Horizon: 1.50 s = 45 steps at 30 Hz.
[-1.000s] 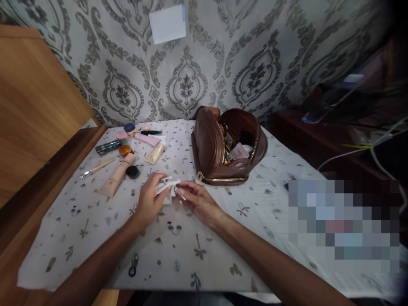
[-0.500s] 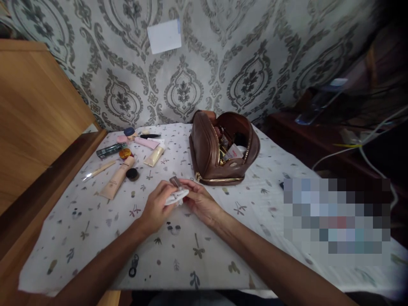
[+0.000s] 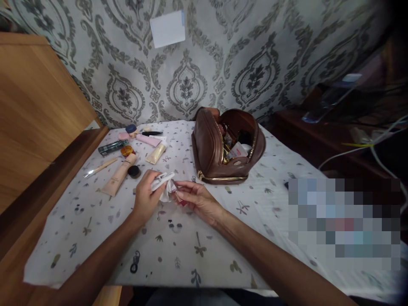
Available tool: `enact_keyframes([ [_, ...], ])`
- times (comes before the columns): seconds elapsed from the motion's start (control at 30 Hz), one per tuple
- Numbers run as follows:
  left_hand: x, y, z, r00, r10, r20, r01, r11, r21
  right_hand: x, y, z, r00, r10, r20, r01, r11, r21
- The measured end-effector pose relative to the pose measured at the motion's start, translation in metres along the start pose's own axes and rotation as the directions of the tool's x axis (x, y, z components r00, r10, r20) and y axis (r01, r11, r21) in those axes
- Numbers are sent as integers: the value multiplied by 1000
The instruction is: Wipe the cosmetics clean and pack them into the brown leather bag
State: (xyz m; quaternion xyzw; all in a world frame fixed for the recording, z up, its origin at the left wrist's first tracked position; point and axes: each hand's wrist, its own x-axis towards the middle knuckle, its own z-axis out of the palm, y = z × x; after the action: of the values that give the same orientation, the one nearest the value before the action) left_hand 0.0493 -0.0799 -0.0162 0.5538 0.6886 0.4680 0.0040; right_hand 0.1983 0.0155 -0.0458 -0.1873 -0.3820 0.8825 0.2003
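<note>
Step in hand, judged from the pose: wiping a small item clean with a tissue, mid-counter, just in front of the brown pouch (image 3: 228, 146).

Left hand (image 3: 147, 196): grip closed on a crumpled white tissue (image 3: 164, 187), pressed against what the right hand holds.
Right hand (image 3: 195, 199): fingertips pinched on a small dark-reddish item (image 3: 179, 199), low over the counter (image 3: 95, 238). Too small and too covered to identify.

The two hands meet at the tissue; item sits between them, not resting on the cloth.

Pouch is unzipped, contents visible. Already laid out far left: beige tube (image 3: 118, 175), small black jar (image 3: 134, 171), green stick (image 3: 112, 147), pink tube (image 3: 148, 140), and other small bits.

Next move likely calls for rotating the item in the right pinch so the tissue reaches uncleaned faces, keeping a firm pinch since it's small.
</note>
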Motion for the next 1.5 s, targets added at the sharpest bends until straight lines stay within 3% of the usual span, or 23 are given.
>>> enact_keyframes([
  [0.17,-4,2,3,992,70,103,-68,998,-17,0,-1,-2,999,-42,-20,43,998,48],
  [0.33,-10,8,8,938,232,259,-213,972,-100,4,-3,-6,992,-100,-84,105,992,63],
  [0.47,-8,6,6,955,215,202,-205,976,-71,4,-2,-7,994,-100,-46,101,995,7],
  [0.57,-4,2,1,991,108,85,-107,994,-17,3,-1,-6,998,-55,-8,55,998,-27],
  [0.67,0,0,-2,999,18,27,-18,1000,-14,1,0,-5,1000,0,-16,0,1000,-21],
  [0.93,0,0,0,998,27,54,-25,999,-25,-1,0,-4,997,29,71,-25,998,-57],
  [1.03,-1,-1,0,992,81,99,-75,996,-57,1,1,-4,994,14,110,-13,1000,-16],
  [1.27,-8,3,4,923,279,264,-239,955,-173,5,-2,-6,997,-65,-36,68,993,94],
  [1.37,-7,3,3,939,246,241,-217,966,-142,3,-2,-6,998,-63,-15,64,996,66],
  [1.5,-1,-2,-1,989,89,121,-84,995,-45,0,-1,-6,998,-11,64,10,1000,10],
])
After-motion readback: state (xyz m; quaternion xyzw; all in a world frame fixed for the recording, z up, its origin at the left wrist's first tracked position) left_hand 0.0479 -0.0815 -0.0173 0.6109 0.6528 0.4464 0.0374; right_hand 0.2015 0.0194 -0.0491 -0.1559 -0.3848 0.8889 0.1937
